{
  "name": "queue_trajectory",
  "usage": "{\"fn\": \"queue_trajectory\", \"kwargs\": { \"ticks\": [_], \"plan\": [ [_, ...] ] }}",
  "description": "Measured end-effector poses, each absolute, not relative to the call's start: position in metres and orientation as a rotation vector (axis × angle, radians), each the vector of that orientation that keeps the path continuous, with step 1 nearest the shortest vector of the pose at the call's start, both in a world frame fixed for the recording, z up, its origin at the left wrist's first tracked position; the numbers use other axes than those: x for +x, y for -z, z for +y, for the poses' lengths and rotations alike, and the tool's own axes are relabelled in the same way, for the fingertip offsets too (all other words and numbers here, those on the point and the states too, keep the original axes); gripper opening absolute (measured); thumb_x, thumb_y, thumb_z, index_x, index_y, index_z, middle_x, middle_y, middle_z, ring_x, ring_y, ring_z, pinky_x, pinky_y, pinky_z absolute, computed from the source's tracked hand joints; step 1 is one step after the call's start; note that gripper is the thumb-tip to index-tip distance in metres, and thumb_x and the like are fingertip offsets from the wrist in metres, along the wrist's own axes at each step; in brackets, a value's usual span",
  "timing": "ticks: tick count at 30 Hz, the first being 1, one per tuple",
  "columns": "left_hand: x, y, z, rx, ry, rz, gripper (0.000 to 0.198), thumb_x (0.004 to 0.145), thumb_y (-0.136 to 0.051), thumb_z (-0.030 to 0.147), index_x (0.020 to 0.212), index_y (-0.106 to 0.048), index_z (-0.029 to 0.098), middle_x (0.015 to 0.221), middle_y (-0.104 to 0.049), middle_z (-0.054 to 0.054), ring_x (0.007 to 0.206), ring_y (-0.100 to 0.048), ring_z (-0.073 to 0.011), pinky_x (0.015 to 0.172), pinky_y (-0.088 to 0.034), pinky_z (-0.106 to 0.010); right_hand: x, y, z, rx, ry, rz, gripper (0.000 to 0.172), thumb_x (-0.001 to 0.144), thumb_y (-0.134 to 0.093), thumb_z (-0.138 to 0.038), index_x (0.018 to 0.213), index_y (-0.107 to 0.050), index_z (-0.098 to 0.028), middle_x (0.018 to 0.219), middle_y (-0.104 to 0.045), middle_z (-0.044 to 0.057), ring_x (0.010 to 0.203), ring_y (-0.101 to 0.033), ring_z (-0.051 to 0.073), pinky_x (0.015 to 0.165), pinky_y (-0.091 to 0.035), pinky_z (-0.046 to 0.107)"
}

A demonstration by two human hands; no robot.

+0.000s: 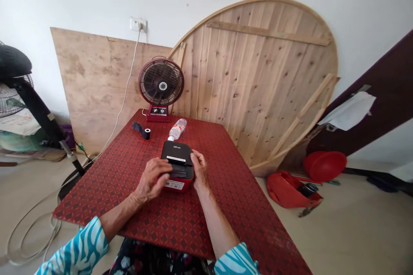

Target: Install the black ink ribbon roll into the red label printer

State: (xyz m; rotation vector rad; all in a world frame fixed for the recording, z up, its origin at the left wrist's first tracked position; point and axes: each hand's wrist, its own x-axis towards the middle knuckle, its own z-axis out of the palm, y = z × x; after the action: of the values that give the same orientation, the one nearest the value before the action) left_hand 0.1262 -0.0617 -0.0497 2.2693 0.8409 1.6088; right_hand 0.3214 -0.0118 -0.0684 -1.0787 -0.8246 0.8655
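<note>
— On the red patterned table top (206,223), in this head view, what do you have under your hands?

— You have a compact label printer (177,152), black on top and red at the base, sitting flat near the middle of the table, with a white sticker (174,184) on its near face.

— And your grip?

— Your left hand (153,179) lies curled over the printer's near side, its fingers bent down onto it, and your right hand (199,167) meets the printer's right edge with its fingertips. Both touch it, but from this view you can't tell whether either is clenched or only resting there.

— How far along do things look?

— A black roll (147,133) lies on the table to your left, apart from the printer, with a dark strip (138,128) trailing from it. So that roll is out of the printer. The top looks closed, and a dark recess (179,173) shows at the front, partly hidden by your left hand. You can't tell what is inside.

— Anything else close by?

— A plastic water bottle (177,129) lies on its side just beyond the printer, and a red desk fan (161,82) stands at the far edge of the table.
</note>
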Motion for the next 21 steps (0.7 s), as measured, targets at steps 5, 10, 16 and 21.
{"fn": "queue_trajectory", "kwargs": {
  "ticks": [5,10,16,21],
  "plan": [
    [0.135,0.039,-0.022,1.278,-1.538,1.07,0.045,0.081,-0.063,0.039,0.121,-0.056,0.019,0.126,-0.061,-0.011,0.116,-0.057,-0.0257,0.099,-0.044,-0.041,0.315,0.063,-0.011,-1.029,-0.992,-0.713,0.039,0.062,-0.071,-0.042,0.095,-0.065,-0.022,0.089,-0.071,0.001,0.079,-0.064,0.018,0.074,-0.05,0.033],
    [0.144,0.037,-0.003,0.935,-1.291,0.986,0.063,0.069,-0.067,0.026,0.129,-0.049,0.017,0.124,-0.062,-0.011,0.108,-0.061,-0.0261,0.095,-0.047,-0.041,0.316,0.059,-0.013,-1.037,-1.031,-0.72,0.042,0.063,-0.07,-0.038,0.102,-0.064,-0.021,0.1,-0.071,0.003,0.088,-0.065,0.02,0.082,-0.051,0.036],
    [0.146,0.037,-0.007,0.934,-1.238,0.874,0.066,0.067,-0.067,0.024,0.13,-0.049,0.019,0.127,-0.062,-0.009,0.106,-0.062,-0.0244,0.095,-0.048,-0.039,0.319,0.061,-0.015,-1.027,-1.037,-0.805,0.046,0.07,-0.064,-0.036,0.113,-0.059,-0.023,0.113,-0.068,0.005,0.099,-0.064,0.021,0.088,-0.05,0.038],
    [0.144,0.041,-0.01,0.984,-1.261,0.849,0.066,0.073,-0.066,0.028,0.135,-0.046,0.018,0.134,-0.057,-0.01,0.121,-0.054,-0.028,0.104,-0.041,-0.042,0.319,0.07,-0.013,-1.068,-1.027,-0.793,0.047,0.073,-0.062,-0.039,0.117,-0.058,-0.022,0.115,-0.067,0.006,0.098,-0.065,0.02,0.086,-0.051,0.037]
  ]
}}
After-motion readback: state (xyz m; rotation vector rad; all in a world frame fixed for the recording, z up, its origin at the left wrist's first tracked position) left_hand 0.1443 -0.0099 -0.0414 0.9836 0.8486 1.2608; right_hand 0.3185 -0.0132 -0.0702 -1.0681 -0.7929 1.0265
